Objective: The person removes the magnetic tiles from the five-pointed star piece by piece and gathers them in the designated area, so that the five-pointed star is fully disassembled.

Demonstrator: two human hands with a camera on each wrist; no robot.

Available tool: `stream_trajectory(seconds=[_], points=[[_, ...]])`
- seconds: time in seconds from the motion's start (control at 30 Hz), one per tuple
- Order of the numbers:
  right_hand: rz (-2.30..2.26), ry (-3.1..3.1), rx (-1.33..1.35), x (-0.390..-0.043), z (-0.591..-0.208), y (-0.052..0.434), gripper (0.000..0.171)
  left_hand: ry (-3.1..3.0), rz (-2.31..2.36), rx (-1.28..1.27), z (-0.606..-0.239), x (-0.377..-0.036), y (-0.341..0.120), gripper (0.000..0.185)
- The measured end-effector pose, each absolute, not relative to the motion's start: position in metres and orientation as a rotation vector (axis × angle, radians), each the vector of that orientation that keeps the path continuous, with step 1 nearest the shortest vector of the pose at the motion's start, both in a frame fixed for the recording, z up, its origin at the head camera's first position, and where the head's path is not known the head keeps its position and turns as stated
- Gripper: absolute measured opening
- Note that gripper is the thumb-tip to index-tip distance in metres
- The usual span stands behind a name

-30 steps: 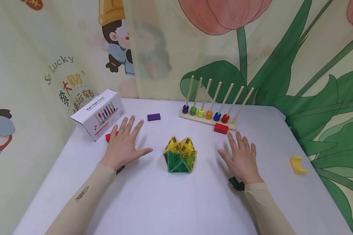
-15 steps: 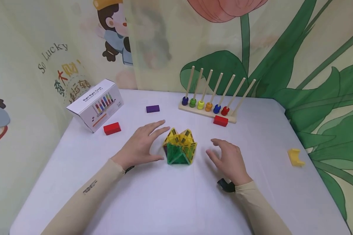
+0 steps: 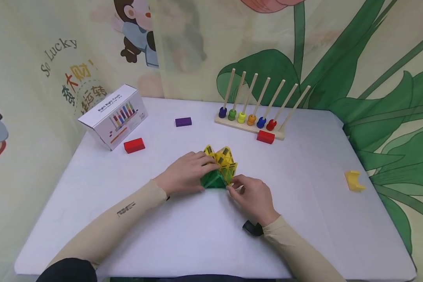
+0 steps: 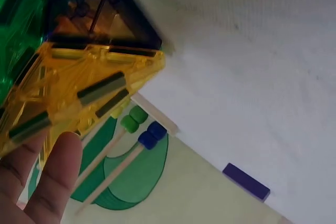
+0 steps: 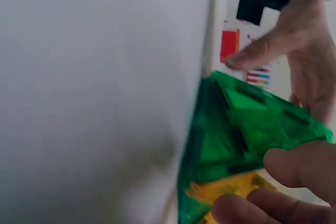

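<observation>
A cluster of see-through magnetic tiles (image 3: 225,156), yellow on top with green (image 3: 213,181) in front, sits mid-table in the head view. My left hand (image 3: 187,172) reaches over its left side, fingers across the top and thumb low at the front. The right wrist view shows this left hand (image 5: 302,45) with thumb and fingers spread wide around the green tiles. At the front right corner, my right hand (image 3: 255,194) pinches a yellow tile's edge between thumb and fingers. A dark tile (image 4: 100,17) shows beside a yellow one (image 4: 84,77) in the left wrist view.
Behind the tiles stands a wooden peg rack (image 3: 244,126) with coloured beads, a red block (image 3: 266,137) against its front. A purple block (image 3: 183,122), another red block (image 3: 134,145) and a white box (image 3: 114,115) lie back left. A yellow curved piece (image 3: 354,181) rests far right.
Both hands have moved inward from either side to the tile cluster. My left fingers have come over its top, and my right thumb and fingers have closed at its front right corner.
</observation>
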State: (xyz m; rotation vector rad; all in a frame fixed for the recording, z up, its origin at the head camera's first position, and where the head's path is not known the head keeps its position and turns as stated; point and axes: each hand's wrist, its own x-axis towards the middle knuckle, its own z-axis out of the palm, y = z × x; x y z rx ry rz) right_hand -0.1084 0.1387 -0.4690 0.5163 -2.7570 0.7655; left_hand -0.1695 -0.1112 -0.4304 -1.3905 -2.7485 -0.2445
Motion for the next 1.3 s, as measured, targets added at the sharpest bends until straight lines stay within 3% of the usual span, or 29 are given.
stream_trajectory(seconds=[0.47,0.8,1.3], points=[[0.507,-2.807,0.495,-0.113,-0.468,0.116,0.018,-2.683,0.021,-1.299,-0.441,-0.165,-0.102,0.07],[0.431,-2.873,0.493,-0.132,-0.463,0.105,0.025,-2.716,0.021,-1.247,-0.439,-0.184,-0.107,0.069],[0.472,-2.86,0.503,-0.139,-0.46,0.105,0.018,-2.728,0.054,-1.268,-0.438,-0.194,-0.107,0.071]])
